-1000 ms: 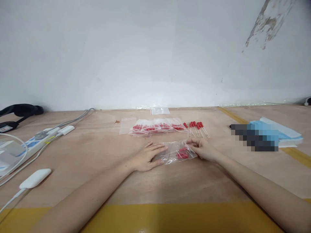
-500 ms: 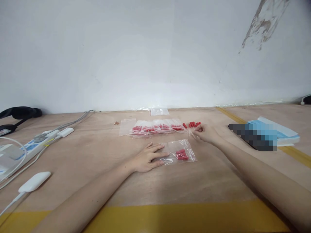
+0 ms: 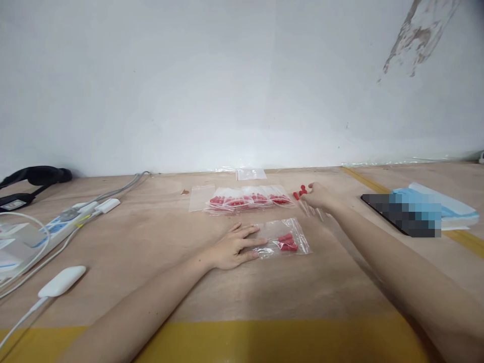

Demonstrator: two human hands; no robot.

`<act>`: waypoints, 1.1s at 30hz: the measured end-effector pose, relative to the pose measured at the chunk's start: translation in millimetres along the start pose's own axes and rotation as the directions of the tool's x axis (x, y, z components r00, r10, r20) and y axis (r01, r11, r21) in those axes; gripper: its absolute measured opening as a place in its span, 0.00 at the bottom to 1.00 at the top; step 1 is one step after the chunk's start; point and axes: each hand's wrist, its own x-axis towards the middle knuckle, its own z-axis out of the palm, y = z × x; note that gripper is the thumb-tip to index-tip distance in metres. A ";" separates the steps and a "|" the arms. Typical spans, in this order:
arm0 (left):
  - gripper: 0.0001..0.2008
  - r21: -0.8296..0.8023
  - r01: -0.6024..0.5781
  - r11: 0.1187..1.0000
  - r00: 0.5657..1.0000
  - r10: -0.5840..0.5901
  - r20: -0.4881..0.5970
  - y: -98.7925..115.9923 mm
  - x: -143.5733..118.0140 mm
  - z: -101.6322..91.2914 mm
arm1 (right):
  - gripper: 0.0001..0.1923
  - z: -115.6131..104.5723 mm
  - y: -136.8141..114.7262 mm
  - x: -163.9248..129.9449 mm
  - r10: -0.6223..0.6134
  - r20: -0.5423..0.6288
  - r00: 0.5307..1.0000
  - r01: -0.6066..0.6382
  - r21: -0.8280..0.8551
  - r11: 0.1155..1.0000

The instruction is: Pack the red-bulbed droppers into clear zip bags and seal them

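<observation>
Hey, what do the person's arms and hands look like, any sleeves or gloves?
The left hand and right hand are bare, without gloves or visible rings. The left forearm and right forearm show no sleeves or bracelets. A small dark spot shows near the left wrist.

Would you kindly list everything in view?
Front bag: one, transparent, red pieces inside, centre
Bag pile: several, transparent, red contents, behind
Loose pieces: several, red-ended, right of pile
Flat bags: two, whitish, behind and left of pile
Slab: one, dark, pixelated, right
Stack: one, blue-white, beside slab
Power strip: one, white-blue, left
Rounded block: one, white, front left
Cables: several, grey and white, left
Strapped item: one, black, far left
Scrap: one, brown, left rear
Tape strips: two, yellow, front and right
Table: one, brown, below
Wall: one, white, behind
Left hand: one, on front bag
Right hand: one, at loose pieces
</observation>
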 end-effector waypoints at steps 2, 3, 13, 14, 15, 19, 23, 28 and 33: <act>0.20 -0.002 -0.003 1.000 1.000 0.003 -0.003 0.2 0.3 0.1 | 0.37 -4.1 9.5 -15.0 -0.022 0.007 1.000 0.020 0.191 0.981; 0.20 -0.004 -0.006 1.000 1.000 0.006 -0.005 0.2 0.4 0.2 | 0.41 -4.5 14.5 -24.3 -0.034 0.015 0.999 0.027 0.315 0.949; 0.22 0.005 -0.004 1.000 1.000 0.005 -0.007 -0.9 0.5 1.0 | 0.18 26.6 30.0 -89.3 -0.034 0.100 0.994 -0.070 0.862 0.501; 0.24 -0.001 0.003 1.000 1.000 -0.003 -0.007 -0.8 0.5 0.8 | 0.16 27.4 29.7 -91.5 -0.059 0.131 0.990 -0.088 0.876 0.475; 0.25 -0.008 0.008 1.000 1.000 -0.008 -0.008 -0.7 0.5 0.6 | 0.15 27.2 30.0 -93.3 -0.087 0.156 0.984 -0.099 0.881 0.463; 0.27 -0.026 0.008 1.000 1.000 -0.008 -0.013 0.4 0.5 -0.4 | 0.18 19.7 37.0 -96.4 -0.211 0.221 0.952 -0.063 0.817 0.573; 0.27 -0.021 0.010 1.000 1.000 -0.010 -0.009 1.5 0.8 -1.1 | 0.23 11.5 43.2 -93.0 -0.300 0.348 0.888 -0.038 0.707 0.706; 0.27 -0.009 0.012 1.000 1.000 -0.012 -0.007 1.5 1.1 -0.9 | 0.23 12.6 35.7 -91.2 -0.313 0.467 0.827 -0.074 0.641 0.764; 0.27 -0.019 0.022 1.000 1.000 -0.022 -0.012 1.3 1.0 -0.5 | 0.21 22.5 22.5 -94.1 -0.335 0.458 0.824 0.000 0.590 0.807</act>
